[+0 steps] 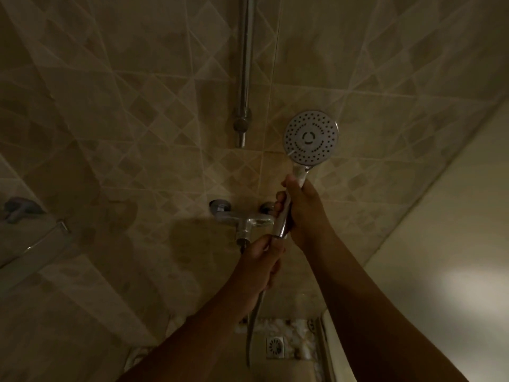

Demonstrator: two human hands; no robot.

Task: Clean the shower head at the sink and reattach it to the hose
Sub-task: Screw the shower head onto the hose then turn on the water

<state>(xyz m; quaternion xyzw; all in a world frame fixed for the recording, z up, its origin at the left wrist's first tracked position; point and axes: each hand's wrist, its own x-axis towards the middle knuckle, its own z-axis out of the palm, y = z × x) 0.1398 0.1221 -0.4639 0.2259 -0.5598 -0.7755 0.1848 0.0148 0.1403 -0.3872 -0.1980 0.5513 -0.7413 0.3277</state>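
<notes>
Right hand [303, 213] was wrapped round the shower head [310, 137] handle, its face toward me; my left hand [259, 260] gripped the hose [251, 332] end just below.

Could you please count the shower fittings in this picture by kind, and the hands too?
shower head: 1
hose: 1
wall tap: 1
wall rail: 1
floor drain: 1
hands: 2, left hand and right hand
total: 7
</notes>
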